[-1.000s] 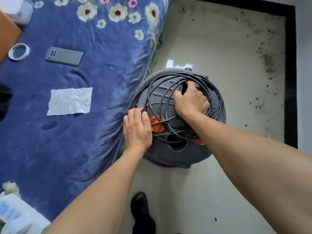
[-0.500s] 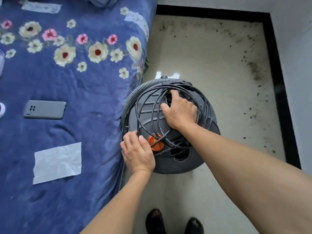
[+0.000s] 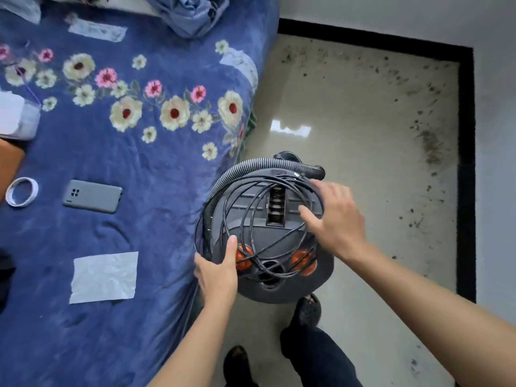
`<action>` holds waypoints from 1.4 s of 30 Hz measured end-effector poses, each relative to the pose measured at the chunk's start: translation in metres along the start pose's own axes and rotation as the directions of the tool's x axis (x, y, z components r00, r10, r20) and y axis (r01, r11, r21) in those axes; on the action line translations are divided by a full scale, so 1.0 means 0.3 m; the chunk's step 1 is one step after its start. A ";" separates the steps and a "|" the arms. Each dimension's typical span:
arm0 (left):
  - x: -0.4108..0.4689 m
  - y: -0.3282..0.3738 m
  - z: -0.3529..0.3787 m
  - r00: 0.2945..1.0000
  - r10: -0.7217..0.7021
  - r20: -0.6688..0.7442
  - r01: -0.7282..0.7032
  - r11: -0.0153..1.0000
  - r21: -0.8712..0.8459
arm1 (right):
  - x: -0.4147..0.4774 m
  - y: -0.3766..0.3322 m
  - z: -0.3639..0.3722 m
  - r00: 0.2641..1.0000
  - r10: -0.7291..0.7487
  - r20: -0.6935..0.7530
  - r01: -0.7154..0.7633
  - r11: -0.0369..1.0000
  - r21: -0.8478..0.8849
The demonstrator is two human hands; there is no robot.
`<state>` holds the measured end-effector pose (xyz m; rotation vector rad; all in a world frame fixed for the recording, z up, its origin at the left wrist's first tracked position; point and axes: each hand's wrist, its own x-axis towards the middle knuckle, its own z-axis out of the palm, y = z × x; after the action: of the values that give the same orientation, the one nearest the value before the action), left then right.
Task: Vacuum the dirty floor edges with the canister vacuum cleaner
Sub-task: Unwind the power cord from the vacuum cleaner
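Observation:
A round dark grey canister vacuum cleaner [image 3: 279,241] stands on the floor against the bed's side. Its ribbed grey hose [image 3: 251,166] curls round the far rim, and a black power cord [image 3: 251,219] lies in loose loops on the lid between two orange clips [image 3: 303,259]. My left hand [image 3: 217,275] grips the near left rim, thumb up on the lid beside the left clip. My right hand [image 3: 335,219] is spread open over the lid's right side, fingertips at the cord loops. Dark dirt [image 3: 430,141] lies along the right and far floor edges.
A bed with a blue floral cover [image 3: 125,233] fills the left; on it lie a grey phone [image 3: 92,195], a tape roll [image 3: 21,191] and a white paper sheet [image 3: 104,276]. Black skirting [image 3: 466,163] borders the beige floor. My feet [image 3: 307,308] stand just behind the vacuum.
My right hand has let go of the handle slot at the lid's middle and moved right with fingers spread. My left hand shifted from lying on the rim to gripping it.

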<state>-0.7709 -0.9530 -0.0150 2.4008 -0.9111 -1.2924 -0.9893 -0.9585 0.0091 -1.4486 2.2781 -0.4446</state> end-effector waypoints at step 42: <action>-0.363 1.154 -0.015 0.879 -0.052 0.474 0.404 0.608 -0.684 | 0.120 0.153 -0.807 0.930 0.366 0.028 -0.339 0.829 0.445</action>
<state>-0.9504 -1.1494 0.2318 1.5957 -0.0125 -1.8489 -1.1584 -0.9601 0.1919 -0.7766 2.2254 -0.8304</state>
